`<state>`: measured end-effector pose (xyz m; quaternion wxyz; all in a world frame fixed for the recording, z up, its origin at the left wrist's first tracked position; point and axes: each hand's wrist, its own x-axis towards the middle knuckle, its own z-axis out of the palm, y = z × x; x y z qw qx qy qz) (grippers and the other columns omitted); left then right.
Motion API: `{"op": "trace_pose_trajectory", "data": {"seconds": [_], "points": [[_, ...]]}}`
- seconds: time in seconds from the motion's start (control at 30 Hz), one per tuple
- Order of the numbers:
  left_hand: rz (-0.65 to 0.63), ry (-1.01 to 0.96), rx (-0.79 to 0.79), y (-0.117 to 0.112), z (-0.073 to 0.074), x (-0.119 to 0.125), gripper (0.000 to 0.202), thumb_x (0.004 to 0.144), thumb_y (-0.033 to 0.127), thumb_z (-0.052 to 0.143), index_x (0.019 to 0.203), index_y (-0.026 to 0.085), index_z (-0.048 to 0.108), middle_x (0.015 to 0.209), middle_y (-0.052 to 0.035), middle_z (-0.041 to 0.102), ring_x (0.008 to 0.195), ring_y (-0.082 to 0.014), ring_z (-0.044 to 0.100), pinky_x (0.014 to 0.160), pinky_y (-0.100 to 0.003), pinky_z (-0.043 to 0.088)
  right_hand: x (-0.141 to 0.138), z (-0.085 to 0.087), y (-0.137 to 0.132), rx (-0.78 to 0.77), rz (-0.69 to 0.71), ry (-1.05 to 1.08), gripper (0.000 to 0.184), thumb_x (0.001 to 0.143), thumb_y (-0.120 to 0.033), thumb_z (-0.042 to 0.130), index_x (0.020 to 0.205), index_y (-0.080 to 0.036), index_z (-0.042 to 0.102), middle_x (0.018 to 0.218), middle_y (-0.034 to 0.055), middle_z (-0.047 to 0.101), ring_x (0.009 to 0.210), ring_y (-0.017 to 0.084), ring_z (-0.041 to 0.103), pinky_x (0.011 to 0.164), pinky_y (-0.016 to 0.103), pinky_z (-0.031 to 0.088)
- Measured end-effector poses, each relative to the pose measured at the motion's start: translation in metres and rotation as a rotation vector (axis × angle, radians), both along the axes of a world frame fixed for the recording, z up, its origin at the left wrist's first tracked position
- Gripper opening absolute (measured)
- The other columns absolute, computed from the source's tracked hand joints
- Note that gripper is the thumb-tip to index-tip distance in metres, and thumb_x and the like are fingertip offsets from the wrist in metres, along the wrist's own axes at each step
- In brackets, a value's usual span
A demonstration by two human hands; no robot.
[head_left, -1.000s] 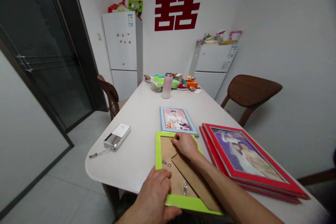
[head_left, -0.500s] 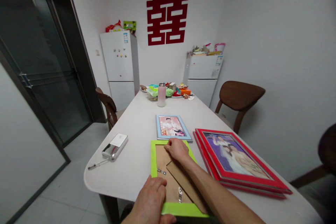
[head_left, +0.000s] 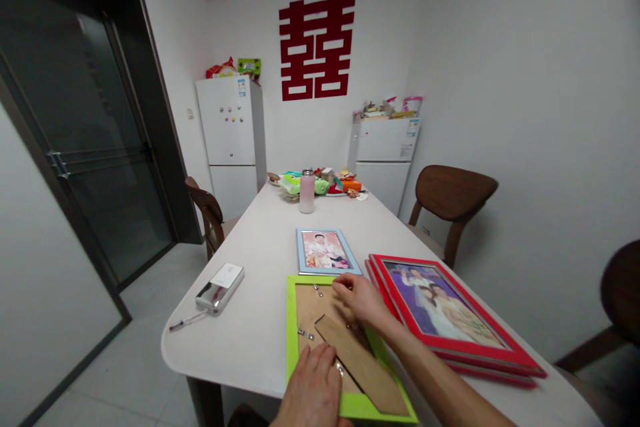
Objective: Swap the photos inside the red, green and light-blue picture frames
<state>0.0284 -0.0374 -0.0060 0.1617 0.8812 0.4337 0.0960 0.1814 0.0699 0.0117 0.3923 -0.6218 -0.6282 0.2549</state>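
A lime-green picture frame [head_left: 291, 320] lies face down on the table, with its brown backing board [head_left: 313, 307] and folded stand leg [head_left: 367, 373] showing. My left hand [head_left: 313, 383] rests on the lower part of the backing, fingers stretched out over the board beside a metal clip. The fingers of my right hand [head_left: 363, 300] are curled together at the top right of the backing, near the green rim; what they pinch is hidden. Small metal clips [head_left: 318, 291] show at the top and left of the board.
Beyond it lies a blue photo frame [head_left: 300, 250]. Red photo frames [head_left: 415, 337] are stacked to the right. A silver device with a cable [head_left: 220, 288] sits at the left. Farther back stand a pink bottle [head_left: 307, 193] and colourful packets [head_left: 290, 183]. Wooden chairs [head_left: 455, 190] flank the table.
My right hand has moved right from the top middle of the backing, uncovering a clip there. My left hand has slid from the green left rim onto the board. The view has tilted up slightly.
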Motion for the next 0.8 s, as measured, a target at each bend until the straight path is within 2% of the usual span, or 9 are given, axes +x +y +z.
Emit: {"op": "trace_pose_trajectory", "data": {"seconds": [0.1, 0.2, 0.27, 0.3, 0.4, 0.5, 0.63, 0.73, 0.8], "points": [[-0.007, -0.067, 0.005, -0.003, 0.017, -0.006, 0.051, 0.053, 0.015, 0.069, 0.099, 0.009, 0.048, 0.123, -0.0183, 0.041, 0.115, -0.0307, 0.035, 0.098, -0.045, 0.025, 0.028, 0.009, -0.02, 0.016, -0.063, 0.181, 0.033, 0.072, -0.04, 0.041, 0.086, -0.015, 0.057, 0.08, 0.0055, 0.062, 0.07, 0.016, 0.056, 0.059, 0.024, 0.041], [0.01, -0.274, 0.036, -0.006, 0.047, -0.014, 0.027, 0.062, 0.016, 0.06, 0.087, 0.015, 0.048, 0.121, -0.0151, 0.044, 0.112, -0.0267, 0.039, 0.094, -0.04, 0.031, 0.038, 0.011, -0.048, 0.024, -0.157, 0.363, 0.04, 0.076, -0.043, 0.032, 0.099, -0.014, 0.048, 0.085, 0.0076, 0.059, 0.067, 0.014, 0.056, 0.058, 0.025, 0.043], [0.061, -0.488, 0.045, -0.006, 0.063, -0.014, 0.012, 0.071, 0.022, 0.052, 0.08, 0.019, 0.045, 0.122, -0.012, 0.044, 0.112, -0.0243, 0.04, 0.092, -0.038, 0.034, 0.026, 0.008, -0.069, -0.037, -0.122, 0.635, 0.039, 0.076, -0.044, 0.034, 0.099, -0.016, 0.047, 0.084, 0.007, 0.059, 0.065, 0.013, 0.056, 0.057, 0.025, 0.043], [0.086, -0.611, 0.034, -0.006, 0.068, -0.01, 0.009, 0.075, 0.026, 0.048, 0.079, 0.02, 0.043, 0.122, -0.0109, 0.043, 0.112, -0.0234, 0.04, 0.091, -0.037, 0.035, 0.015, 0.007, -0.078, -0.117, -0.044, 0.818, 0.037, 0.075, -0.045, 0.038, 0.097, -0.017, 0.049, 0.082, 0.0062, 0.059, 0.064, 0.013, 0.056, 0.055, 0.025, 0.043], [0.127, -0.958, -0.064, -0.007, 0.073, 0.009, 0.015, 0.079, 0.036, 0.041, 0.08, 0.021, 0.039, 0.125, -0.0096, 0.04, 0.113, -0.0226, 0.04, 0.089, -0.036, 0.037, -0.024, 0.006, -0.097, -0.351, 0.198, 1.167, 0.038, 0.074, -0.048, 0.042, 0.094, -0.017, 0.053, 0.076, 0.0058, 0.061, 0.06, 0.014, 0.056, 0.054, 0.027, 0.044], [0.082, -1.164, -0.172, -0.006, 0.076, 0.032, 0.02, 0.077, 0.039, 0.046, 0.08, 0.02, 0.04, 0.126, -0.0098, 0.039, 0.113, -0.0248, 0.039, 0.089, -0.037, 0.038, -0.039, 0.012, -0.099, -0.17, 0.163, 1.389, 0.033, 0.071, -0.042, 0.051, 0.095, -0.02, 0.054, 0.084, 0.0031, 0.062, 0.072, 0.014, 0.058, 0.065, 0.026, 0.045], [-0.006, -1.351, -0.334, 0.003, 0.096, 0.055, 0.035, 0.072, 0.027, 0.056, 0.101, 0.019, 0.038, 0.114, -0.009, 0.051, 0.106, -0.0227, 0.046, 0.088, -0.035, 0.038, -0.002, 0.021, -0.089, 0.036, -0.021, 1.365, 0.038, 0.065, -0.031, 0.06, 0.102, -0.022, 0.052, 0.086, 0.0001, 0.064, 0.074, 0.013, 0.058, 0.063, 0.023, 0.045], [-0.055, -1.469, -0.455, 0.02, 0.108, 0.068, 0.056, 0.069, 0.021, 0.059, 0.115, 0.02, 0.027, 0.108, -0.0061, 0.055, 0.1, -0.0186, 0.051, 0.086, -0.032, 0.039, 0.05, 0.025, -0.08, 0.045, -0.153, 1.218, 0.047, 0.063, -0.026, 0.06, 0.109, -0.023, 0.048, 0.084, 0.0001, 0.065, 0.068, 0.015, 0.06, 0.057, 0.025, 0.047], [-0.046, -1.469, -0.534, 0.033, 0.105, 0.078, 0.062, 0.066, 0.019, 0.061, 0.118, 0.017, 0.028, 0.105, -0.0066, 0.057, 0.096, -0.0181, 0.053, 0.084, -0.031, 0.041, 0.089, 0.026, -0.073, 0.006, -0.233, 1.044, 0.051, 0.065, -0.024, 0.056, 0.115, -0.021, 0.043, 0.079, 0.0009, 0.066, 0.061, 0.016, 0.061, 0.053, 0.026, 0.048]]}}
